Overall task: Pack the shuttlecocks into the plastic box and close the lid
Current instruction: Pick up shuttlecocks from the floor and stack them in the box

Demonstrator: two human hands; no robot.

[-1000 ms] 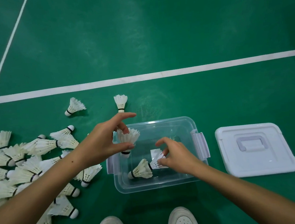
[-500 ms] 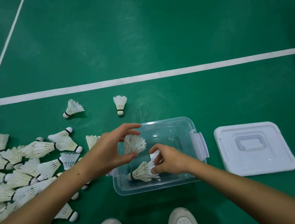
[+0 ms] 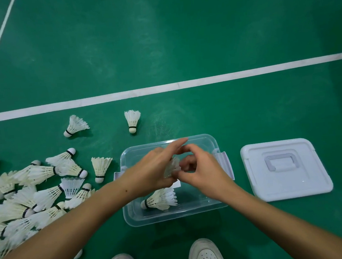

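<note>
Green court floor [image 3: 159, 38]; above the plastic box [image 3: 193, 212], left hand [image 3: 151, 171] and right hand [image 3: 202, 169] pinch one shuttlecock [image 3: 172, 166]; it looks featherlight and crushable, so the cork end seems safest.

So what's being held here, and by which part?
One shuttlecock, over the box. The left hand grips its feather skirt; the right hand meets it there, though its exact hold is hidden.

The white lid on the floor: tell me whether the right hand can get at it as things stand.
Probably yes. The lid lies flat on the bare floor just right of the plastic box, with nothing on it. But the right hand must first let go of the shuttlecock it shares with the left hand.
</note>
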